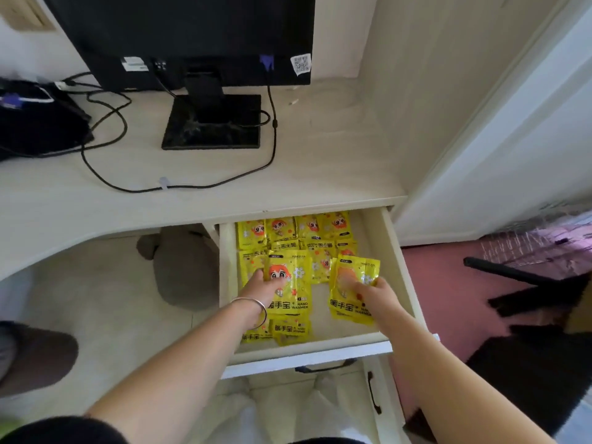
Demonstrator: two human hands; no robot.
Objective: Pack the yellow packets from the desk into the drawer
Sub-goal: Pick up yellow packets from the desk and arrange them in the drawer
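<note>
A glossy yellow packet (293, 293) is gripped by the left hand (263, 290), fingers curled, near the left wall of the pale wooden drawer (396, 261). A second yellow packet (344, 304) is seemingly pinched by the right hand (376, 296) near the right wall.

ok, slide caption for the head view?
Left hand and right hand each hold a yellow packet in the open drawer, above more packets.

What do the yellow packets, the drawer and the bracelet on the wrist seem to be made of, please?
The packets look like glossy plastic film, perhaps foil-lined: they crinkle and catch glare. The drawer looks like pale board with a matte wood-grain surface, likely laminate; its front edge is plain white. The bracelet looks like thin polished metal, silvery, with a bright highlight.
</note>
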